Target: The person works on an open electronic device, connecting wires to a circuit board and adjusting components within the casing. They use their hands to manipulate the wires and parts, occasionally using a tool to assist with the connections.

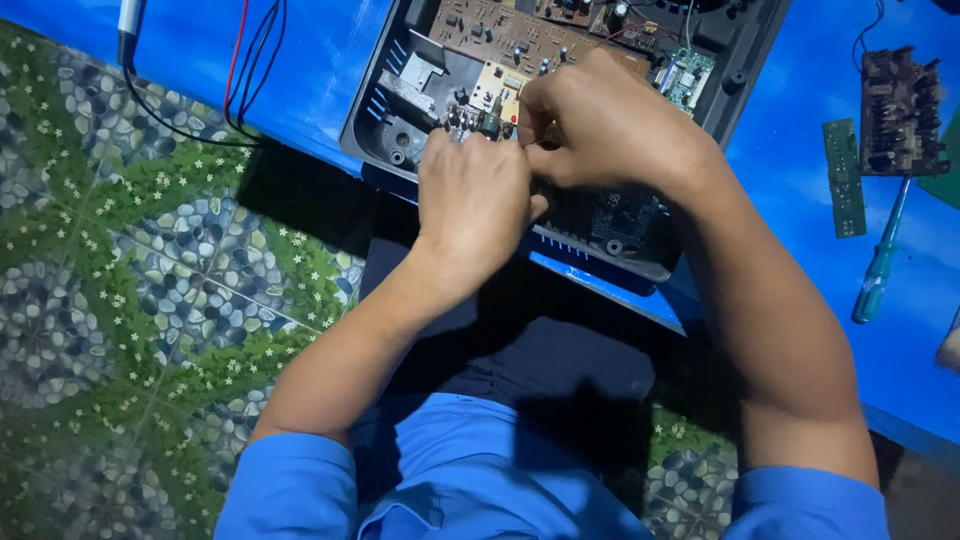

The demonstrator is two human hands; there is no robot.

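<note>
While both hands meet over the open case (400,120), work goes on at a small board (497,92) near its middle. The left hand (472,200) lies knuckles-up at the case's near edge, fingers curled and pressed together around a cluster of small parts (466,120) just beside that cream-coloured board; whether they pinch one part cannot be told, since the fingertips are hidden. The right hand (600,125) is closed into a loose fist touching the left, thumb and forefinger drawn together as if nipping something tiny, though the thing itself is out of sight.

By the look of it, the step in hand is freeing or seating a component on the small board. The next move would seem to call for a steady, fine pull or press, with the left hand bracing.

A long brown board (520,35) fills the far part of the case, and a green module (685,78) sits at its right. On the blue table (320,60) lie red and black leads (245,70) to the left; a screwdriver (880,255), a green strip board (843,178) and a dark loose board (900,110) lie well apart to the right. The hands themselves screen the work point, and the surrounding parts crowd it closely.
</note>
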